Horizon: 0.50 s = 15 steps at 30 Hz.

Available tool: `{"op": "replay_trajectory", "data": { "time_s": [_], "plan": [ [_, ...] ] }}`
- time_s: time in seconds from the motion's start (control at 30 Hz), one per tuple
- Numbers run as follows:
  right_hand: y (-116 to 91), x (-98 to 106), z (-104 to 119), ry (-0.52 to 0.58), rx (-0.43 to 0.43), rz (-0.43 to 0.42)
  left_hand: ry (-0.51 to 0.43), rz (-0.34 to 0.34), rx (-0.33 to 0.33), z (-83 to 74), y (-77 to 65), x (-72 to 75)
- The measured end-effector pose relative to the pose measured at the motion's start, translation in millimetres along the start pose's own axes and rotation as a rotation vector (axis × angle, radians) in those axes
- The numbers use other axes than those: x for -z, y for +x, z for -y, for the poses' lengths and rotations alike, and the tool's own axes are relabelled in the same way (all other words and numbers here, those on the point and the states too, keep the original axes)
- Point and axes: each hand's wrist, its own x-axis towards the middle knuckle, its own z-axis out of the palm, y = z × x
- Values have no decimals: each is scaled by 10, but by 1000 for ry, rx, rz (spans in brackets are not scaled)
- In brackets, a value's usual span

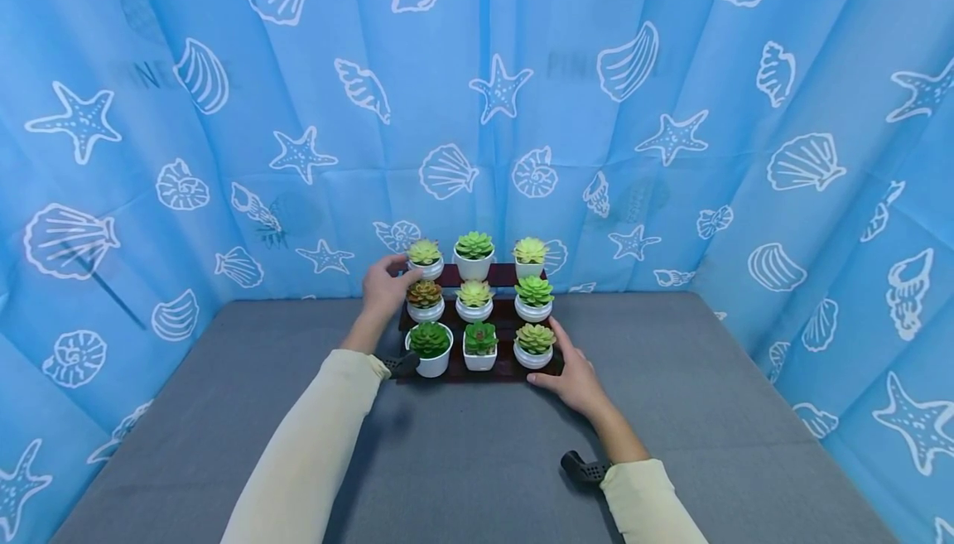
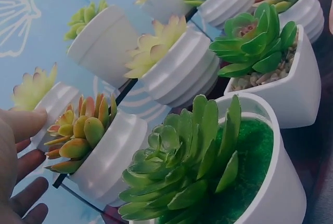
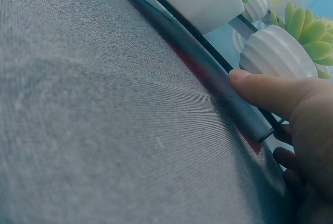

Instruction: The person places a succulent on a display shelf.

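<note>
A dark red three-tier stand (image 1: 503, 274) carries small white pots of artificial succulents in three rows. At its upper left, my left hand (image 1: 383, 286) holds the pot of a pale succulent (image 1: 426, 252), thumb on the near side; the other fingers are spread below it in the left wrist view. Just under that hand sits a reddish-brown succulent (image 2: 83, 130). My right hand (image 1: 577, 378) grips the stand's lower right corner, its thumb (image 3: 255, 86) on the front edge beside a ribbed pot (image 3: 278, 52). Its other fingers are partly hidden behind the end.
The stand rests near the back of a grey cloth-covered table (image 1: 477, 461). A blue curtain (image 1: 462, 113) with white shell and starfish prints hangs close behind it and along the sides. In front are a dark green succulent (image 2: 182, 167) and a square pot (image 2: 291, 89).
</note>
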Motion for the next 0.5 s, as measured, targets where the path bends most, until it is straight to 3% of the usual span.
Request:
{"op": "replay_trajectory", "data": {
  "time_s": [0.3,0.5],
  "plan": [
    [5,0,-7,-5,6,-8,-19,-33,-45,37,-53,2],
    [-2,6,-12,-1,3,-1,-28,-63,-87,135,-114,89]
  ]
}}
